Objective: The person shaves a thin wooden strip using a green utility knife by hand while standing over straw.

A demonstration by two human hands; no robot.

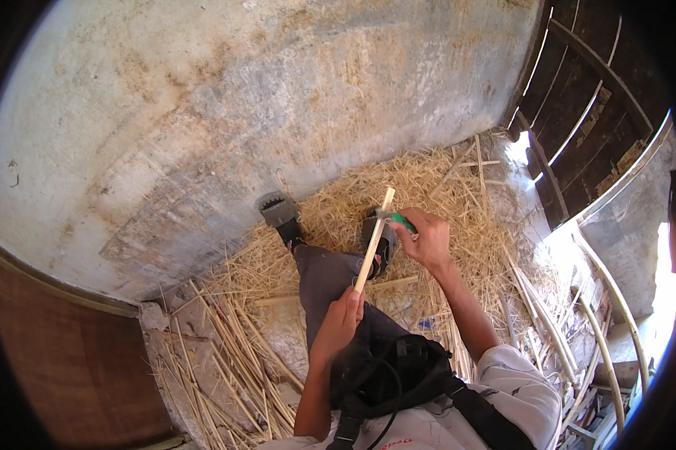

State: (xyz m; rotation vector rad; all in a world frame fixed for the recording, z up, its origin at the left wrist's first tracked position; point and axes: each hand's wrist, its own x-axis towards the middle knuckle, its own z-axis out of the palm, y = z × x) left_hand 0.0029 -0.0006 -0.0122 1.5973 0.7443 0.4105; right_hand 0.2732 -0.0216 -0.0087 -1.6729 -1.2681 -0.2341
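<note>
My left hand (pixel 341 321) is closed round the lower end of a pale, straight wooden stick (pixel 370 259), which slants up and away over my lap. In my right hand (pixel 430 238) is a small green-handled tool (pixel 403 221), gripped by its handle. Its greyish head lies across the stick near the far end; the exact kind of blade is too small to make out. The stick's far tip sticks out beyond the tool. Below both hands are my dark trousers and my feet in dark sandals.
Straw-coloured shavings (pixel 473 210) cover the floor in a heap around my feet. Thin sticks (pixel 236 360) lie in a loose pile at lower left, with longer curved poles (pixel 608 277) at right. A stained wall (pixel 278 97) rises ahead, and a dark slatted wooden panel (pixel 589 97) stands at upper right.
</note>
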